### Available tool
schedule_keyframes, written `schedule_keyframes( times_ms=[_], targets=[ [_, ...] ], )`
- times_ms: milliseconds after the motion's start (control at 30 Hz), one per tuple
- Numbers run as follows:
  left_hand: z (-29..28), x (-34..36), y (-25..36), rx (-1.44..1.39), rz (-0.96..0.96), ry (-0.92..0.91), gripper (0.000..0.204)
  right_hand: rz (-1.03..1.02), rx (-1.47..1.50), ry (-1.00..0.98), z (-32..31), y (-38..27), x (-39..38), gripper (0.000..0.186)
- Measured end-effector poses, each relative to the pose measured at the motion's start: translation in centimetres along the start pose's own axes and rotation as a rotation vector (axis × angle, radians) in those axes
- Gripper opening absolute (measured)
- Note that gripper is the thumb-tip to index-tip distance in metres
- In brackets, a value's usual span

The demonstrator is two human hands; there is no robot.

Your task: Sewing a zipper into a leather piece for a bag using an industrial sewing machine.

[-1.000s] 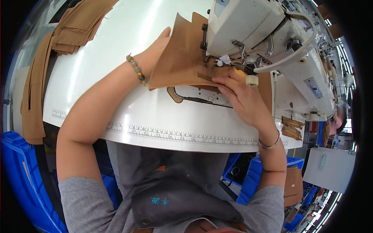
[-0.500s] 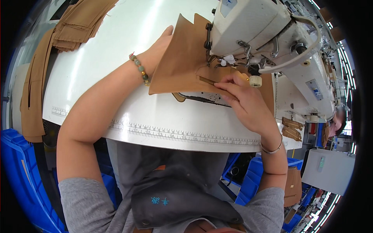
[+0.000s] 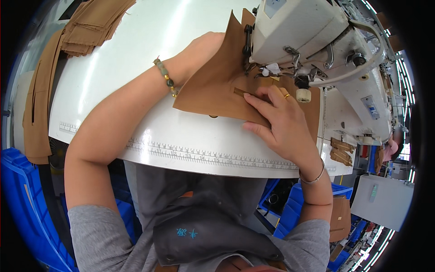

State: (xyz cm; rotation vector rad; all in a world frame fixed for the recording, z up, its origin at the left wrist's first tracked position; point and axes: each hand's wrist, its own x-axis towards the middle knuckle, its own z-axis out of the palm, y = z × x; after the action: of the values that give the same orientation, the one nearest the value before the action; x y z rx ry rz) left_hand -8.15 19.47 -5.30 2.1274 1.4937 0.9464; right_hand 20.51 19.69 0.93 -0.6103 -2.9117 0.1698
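Note:
A brown fabric piece [image 3: 206, 95] lies under the needle area of a white sewing machine [image 3: 290, 34], its far part raised and curved. My left hand [image 3: 201, 50], with a beaded bracelet at the wrist, reaches behind that raised part, so its fingers are hidden. My right hand [image 3: 276, 118] rests on the near right of the fabric, index fingertip at a narrow darker slot [image 3: 240, 91], other fingers bent beside it. Its thumb is spread apart, below the fabric's lower edge.
White table [image 3: 181, 154] with a printed ruler along its front edge; brown fabric stack [image 3: 93, 25] back left, long brown pieces [image 3: 38, 113] at the left edge. Blue bins [image 3: 22, 204] stand below. Small brown pieces [image 3: 340, 152] lie right. A person [image 3: 392, 149] is at the far right.
My left hand has moved right and the fabric's raised corner has shifted right. The fabric's lower edge has come nearer, covering the machine plate. My right thumb has moved out from the fabric's edge.

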Motion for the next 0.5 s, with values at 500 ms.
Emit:
schedule_keyframes(
  times_ms=[500],
  targets=[
    [-1.6,0.2,0.1,-0.024,-0.264,0.554,0.026,0.124,-0.002,0.093,0.5,2.4,0.0,0.034]
  ],
)
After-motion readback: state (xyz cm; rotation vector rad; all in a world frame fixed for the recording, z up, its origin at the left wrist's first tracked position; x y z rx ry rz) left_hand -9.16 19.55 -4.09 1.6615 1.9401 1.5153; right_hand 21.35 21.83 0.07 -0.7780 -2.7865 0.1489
